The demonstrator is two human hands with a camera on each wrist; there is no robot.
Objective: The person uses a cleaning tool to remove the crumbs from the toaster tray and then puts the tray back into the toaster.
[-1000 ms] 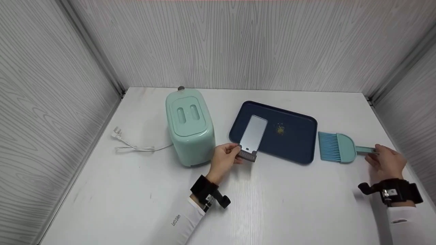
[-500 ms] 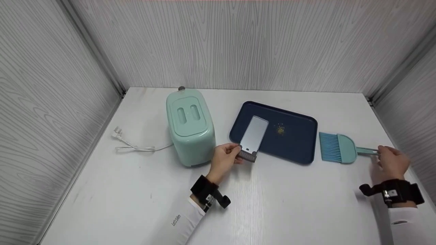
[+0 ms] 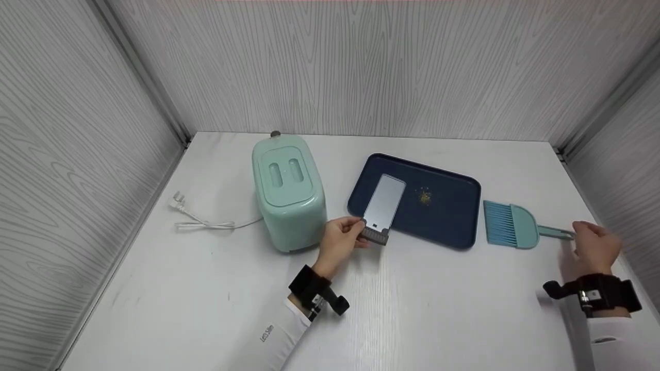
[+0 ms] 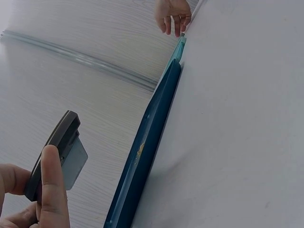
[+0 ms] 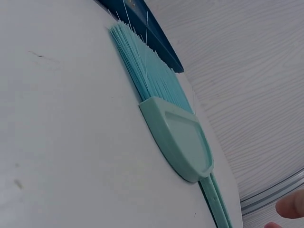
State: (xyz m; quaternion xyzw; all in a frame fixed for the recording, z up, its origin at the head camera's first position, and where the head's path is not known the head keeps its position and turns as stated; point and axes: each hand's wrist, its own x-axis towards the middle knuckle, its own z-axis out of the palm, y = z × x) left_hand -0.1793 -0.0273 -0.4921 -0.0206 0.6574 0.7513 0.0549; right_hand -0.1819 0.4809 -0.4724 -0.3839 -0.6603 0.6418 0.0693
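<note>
My left hand [image 3: 339, 239] pinches the dark grey handle of a toaster crumb tray [image 3: 385, 201], a flat silvery plate held tilted over the near-left part of a navy tray [image 3: 448, 221]. Yellowish crumbs [image 3: 424, 196] lie in the navy tray. To its right, a mint-green brush [image 3: 525, 225] with blue bristles lies flat on the table, bristles toward the tray. At the handle end is my right hand [image 3: 596, 248]; in the right wrist view its fingertips [image 5: 292, 205] are apart from the handle. The left wrist view shows those fingers hanging loosely.
A mint-green toaster [image 3: 294, 198] with a slotted lid stands left of my left hand. Its white cord [image 3: 206, 225] and plug lie farther left on the white table [image 3: 412, 309]. Wood-grained panels [image 3: 371, 67] rise behind and at both sides.
My right hand has let go of the brush handle and drawn slightly right. The brush has shifted a little right, too. The left hand with the crumb tray stays nearly still.
</note>
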